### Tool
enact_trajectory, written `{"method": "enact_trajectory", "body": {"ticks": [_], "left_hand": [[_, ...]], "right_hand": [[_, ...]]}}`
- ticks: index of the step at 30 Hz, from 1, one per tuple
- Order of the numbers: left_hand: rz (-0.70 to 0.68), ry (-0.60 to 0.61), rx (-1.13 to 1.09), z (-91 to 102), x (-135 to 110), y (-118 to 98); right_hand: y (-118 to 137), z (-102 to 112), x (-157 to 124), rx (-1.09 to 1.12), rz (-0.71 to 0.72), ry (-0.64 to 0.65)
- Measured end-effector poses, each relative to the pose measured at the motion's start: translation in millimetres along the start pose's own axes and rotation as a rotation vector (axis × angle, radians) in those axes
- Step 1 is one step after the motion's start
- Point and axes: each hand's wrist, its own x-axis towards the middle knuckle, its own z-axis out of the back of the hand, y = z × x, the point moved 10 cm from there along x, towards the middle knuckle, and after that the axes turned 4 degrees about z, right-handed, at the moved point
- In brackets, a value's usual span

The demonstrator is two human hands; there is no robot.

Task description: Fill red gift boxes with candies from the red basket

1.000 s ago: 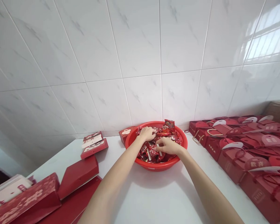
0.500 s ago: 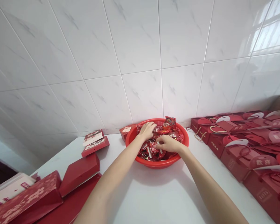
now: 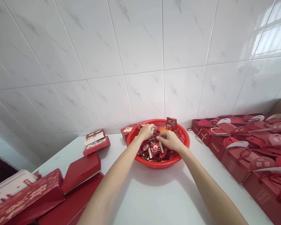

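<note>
A round red plastic basket (image 3: 159, 165) with perforated sides holds a heap of shiny red wrapped candies (image 3: 155, 148). My left hand (image 3: 146, 132) reaches into its back left part, fingers bent down among the wrappers; whatever they hold is hidden. On the right of the heap, my right hand (image 3: 169, 139) has thumb and fingertips drawn together on a red-wrapped candy, partly hidden. Small white strips show among the candies just below my right fingertips. One red packet (image 3: 171, 122) leans up against the basket's back rim.
Rows of red gift boxes (image 3: 234, 162) with rope handles fill the right side of the white table (image 3: 154, 200). Red boxes (image 3: 81, 172) lie at the left, with an opened patterned one (image 3: 97, 142) behind. A small red box (image 3: 127, 131) sits behind the basket, near the tiled wall (image 3: 145, 93).
My right hand has shifted slightly up and back over the candies, uncovering more of the front heap. My left hand stays near the same spot, its fingers more bent. The view has shifted slightly.
</note>
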Motion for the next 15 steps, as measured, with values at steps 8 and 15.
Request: {"method": "enact_trajectory", "body": {"ticks": [8,15], "left_hand": [[-0.129,-0.129,-0.372,22.6,-8.6,-21.8],[-0.346,0.034,-0.523,4.2,-17.5,-48.4]], "right_hand": [[-34.4,40.2,-8.2,0.159,-0.219,-0.404],[-26.0,56.1,-15.0,0.186,-0.161,-0.548]]}}
